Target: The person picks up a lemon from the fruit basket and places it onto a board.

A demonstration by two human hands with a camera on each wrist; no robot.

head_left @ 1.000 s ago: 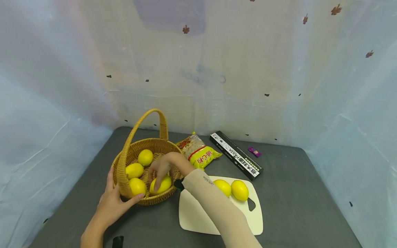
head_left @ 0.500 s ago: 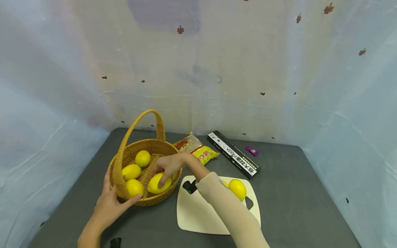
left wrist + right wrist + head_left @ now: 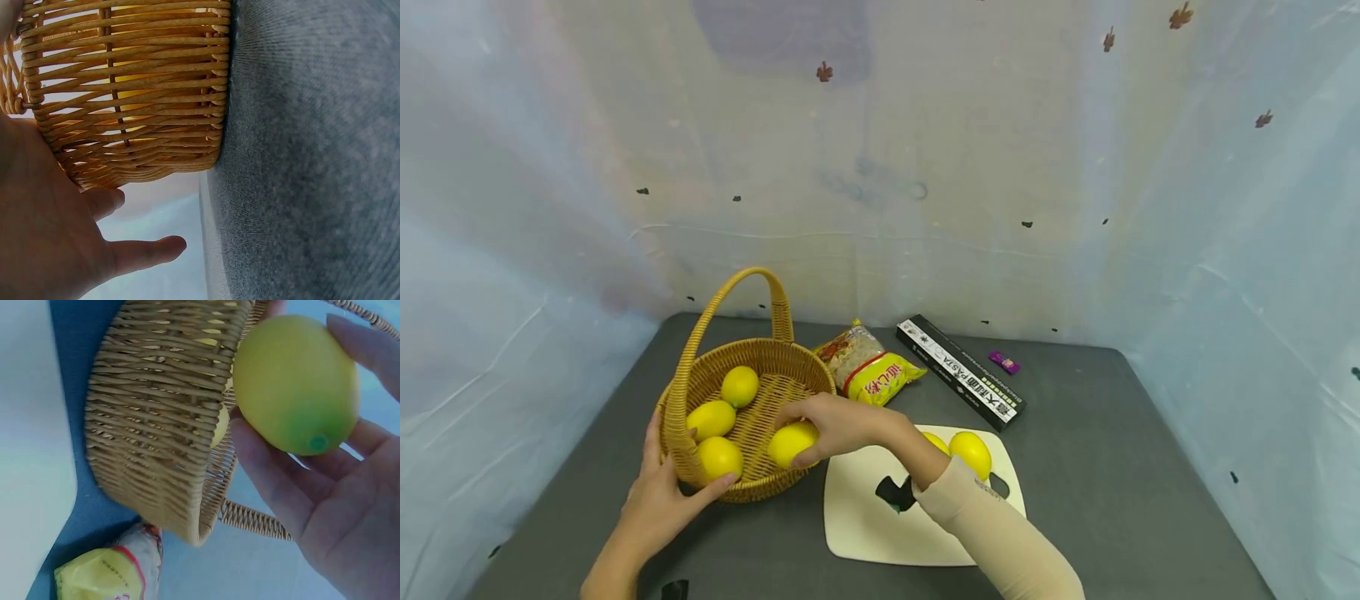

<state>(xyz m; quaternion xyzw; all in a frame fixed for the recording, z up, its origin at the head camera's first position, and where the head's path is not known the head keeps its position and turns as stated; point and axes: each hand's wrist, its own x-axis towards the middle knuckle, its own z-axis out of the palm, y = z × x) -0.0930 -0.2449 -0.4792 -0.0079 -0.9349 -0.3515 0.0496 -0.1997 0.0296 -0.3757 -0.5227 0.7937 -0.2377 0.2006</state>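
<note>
My right hand [image 3: 842, 429] holds a yellow lemon [image 3: 793, 443] at the right front rim of a wicker basket [image 3: 767, 492]. In the right wrist view, fingers and thumb curl round this lemon [image 3: 297, 381], which is raised beside the rim. My left hand [image 3: 658, 504] grips the basket's left front side below the handle, its thumb lying along the rim. The left wrist view shows the left hand [image 3: 56, 231] against the woven wall [image 3: 144, 81], with two fingers reaching past it. Inside the basket lie three lemons, the nearest lemon [image 3: 720, 458] by the left thumb.
A white cutting board [image 3: 887, 525] lies right of the basket, bearing two lemons, one lemon [image 3: 972, 454] beside its handle hole. Behind are a noodle bag [image 3: 872, 371], a black pasta box [image 3: 958, 371] and a small purple packet [image 3: 1003, 362]. Plastic sheeting [image 3: 925, 250] surrounds the grey table.
My right hand has taken hold of a lemon inside the basket and lifted it up and right to the rim. The left hand keeps its hold on the basket. The view has shifted slightly.
</note>
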